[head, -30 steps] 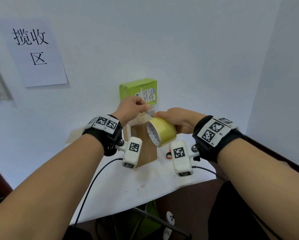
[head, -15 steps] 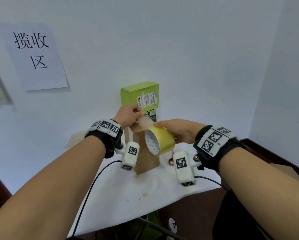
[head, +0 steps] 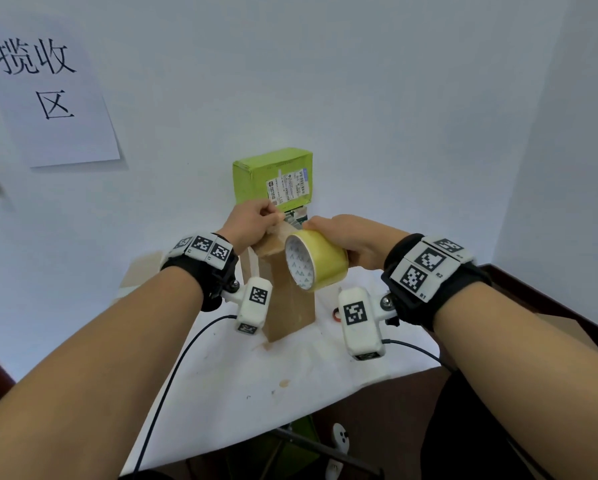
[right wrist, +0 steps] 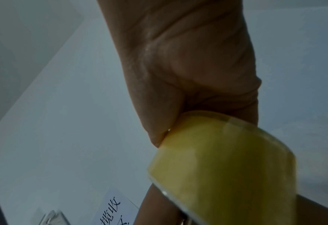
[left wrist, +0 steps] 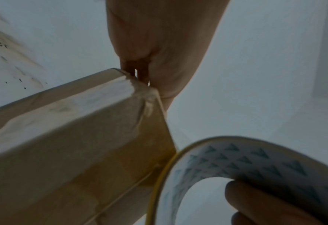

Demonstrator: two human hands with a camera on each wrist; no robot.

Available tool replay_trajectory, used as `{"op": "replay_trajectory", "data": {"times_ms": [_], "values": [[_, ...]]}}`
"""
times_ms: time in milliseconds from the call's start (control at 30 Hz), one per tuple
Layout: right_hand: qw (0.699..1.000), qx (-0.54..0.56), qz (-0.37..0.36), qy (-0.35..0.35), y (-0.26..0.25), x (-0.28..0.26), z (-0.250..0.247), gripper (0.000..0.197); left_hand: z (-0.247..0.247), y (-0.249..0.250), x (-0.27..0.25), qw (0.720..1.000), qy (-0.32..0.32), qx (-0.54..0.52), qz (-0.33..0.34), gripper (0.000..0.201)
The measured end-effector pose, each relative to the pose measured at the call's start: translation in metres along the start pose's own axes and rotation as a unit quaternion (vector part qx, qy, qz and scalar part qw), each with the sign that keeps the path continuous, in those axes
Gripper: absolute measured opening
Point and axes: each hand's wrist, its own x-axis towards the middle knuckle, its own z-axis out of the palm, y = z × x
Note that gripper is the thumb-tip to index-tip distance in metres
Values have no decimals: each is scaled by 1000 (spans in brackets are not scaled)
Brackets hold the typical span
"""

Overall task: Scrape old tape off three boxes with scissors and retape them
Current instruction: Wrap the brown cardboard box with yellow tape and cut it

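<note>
A tall brown cardboard box (head: 290, 306) stands upright on the white table (head: 256, 382). My left hand (head: 271, 218) is on its top edge, fingers curled, pinching the free end of the tape against the box. In the left wrist view those fingers (left wrist: 139, 71) hook over the top edge of the box (left wrist: 72, 137). My right hand (head: 328, 230) grips the yellow tape roll (head: 315, 259) just right of the box top, with fingers (left wrist: 255, 197) inside the core. A short strip of tape (left wrist: 159, 129) runs from the box top to the roll (left wrist: 236, 159). The roll (right wrist: 226, 159) fills the right wrist view.
A green box (head: 273, 178) with a shipping label stands behind, against the wall. A red scissor handle (head: 335, 315) pokes out on the table behind the right wrist camera. A paper sign (head: 48, 91) hangs on the left wall. The table's front edge is near my forearms.
Little differs: both hands stay at the top of the brown box, and the roll has shifted only slightly.
</note>
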Motion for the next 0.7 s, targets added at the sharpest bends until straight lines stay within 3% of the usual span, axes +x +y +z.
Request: {"op": "replay_trajectory", "data": {"times_ms": [167, 467, 600, 700], "values": [[1000, -12, 12, 2, -3, 4, 3, 32, -2, -4, 3, 999, -5, 35, 4, 12], [999, -25, 20, -1, -4, 4, 3, 32, 4, -5, 4, 978, -17, 195, 68, 16], [1000, -23, 19, -1, -4, 3, 4, 33, 4, -6, 6, 979, -18, 195, 53, 17], [1000, -21, 21, 2, -3, 3, 5, 34, 3, -3, 4, 979, -5, 202, 37, 30]]}}
